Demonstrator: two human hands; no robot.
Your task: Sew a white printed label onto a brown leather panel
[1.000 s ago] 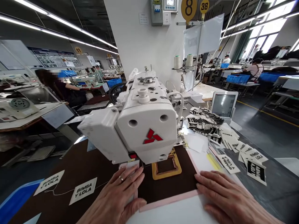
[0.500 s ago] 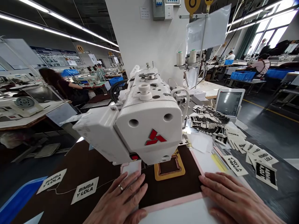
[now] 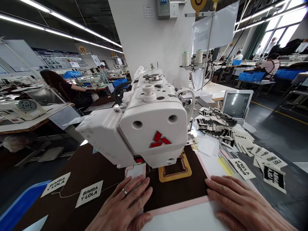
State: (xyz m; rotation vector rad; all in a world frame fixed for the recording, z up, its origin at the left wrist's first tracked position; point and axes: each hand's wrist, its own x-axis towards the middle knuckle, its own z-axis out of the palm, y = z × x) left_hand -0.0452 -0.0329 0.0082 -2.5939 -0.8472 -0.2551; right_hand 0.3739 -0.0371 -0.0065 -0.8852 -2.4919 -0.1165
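Note:
Both of my hands lie flat on a dark brown sheet (image 3: 178, 192) with a pale pink edge, which rests on a white board (image 3: 185, 218). My left hand (image 3: 122, 202), wearing a ring, presses the sheet just below the white sewing machine head (image 3: 151, 125). My right hand (image 3: 235, 200) lies on the sheet's right corner, fingers spread. A gold-coloured rectangular frame (image 3: 175, 170) sits on the sheet under the machine's front. The machine hides the needle area.
Two white "BIMBA Y LOLA" labels (image 3: 89, 193) lie on the dark table to the left. Piles of black labels (image 3: 216, 123) and white labels (image 3: 255, 149) sit on the right, beside a tablet (image 3: 237, 103). Thread cones (image 3: 192, 58) stand behind the machine.
The view has tilted slightly and risen a little since the earliest frame. Both hands stay flat on the sheet, and nothing has been picked up or let go.

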